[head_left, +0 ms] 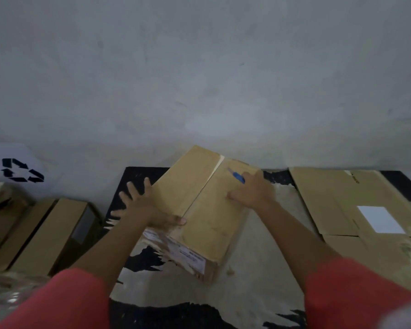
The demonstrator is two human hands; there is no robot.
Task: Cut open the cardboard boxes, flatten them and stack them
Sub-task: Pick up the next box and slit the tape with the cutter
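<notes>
Red sleeves (pixel 64 302) nearest, both arms reaching forward. Task box (pixel 209 222) sat skewed on a black mat (pixel 266 257) worn through to beige, roughly centre. Shipping label (pixel 176 250) on its near face. Top flaps closed, seam running down the middle, so contents not visible.

Left hand (pixel 145 207): grip wide, fingers spread and straight, pressed against the box's left top edge, thumb lying on the top flap. Right hand (pixel 252 193): resting on the right flap, grip closed around a blue knife (pixel 237 176) that poked out past the fingers toward the far end of the seam. Blade too blurred to read.

Right of the box, apart from it: flattened cardboard (pixel 337 205) lying flat, white label (pixel 380 219) facing up. Left, off the mat: brown boxes (pixel 48 233) side by side, one showing a dark end; couldn't tell what was inside. Behind those, a white sign (pixel 22 170) with black recycling arrows. Grey wall (pixel 199 79) beyond everything.
</notes>
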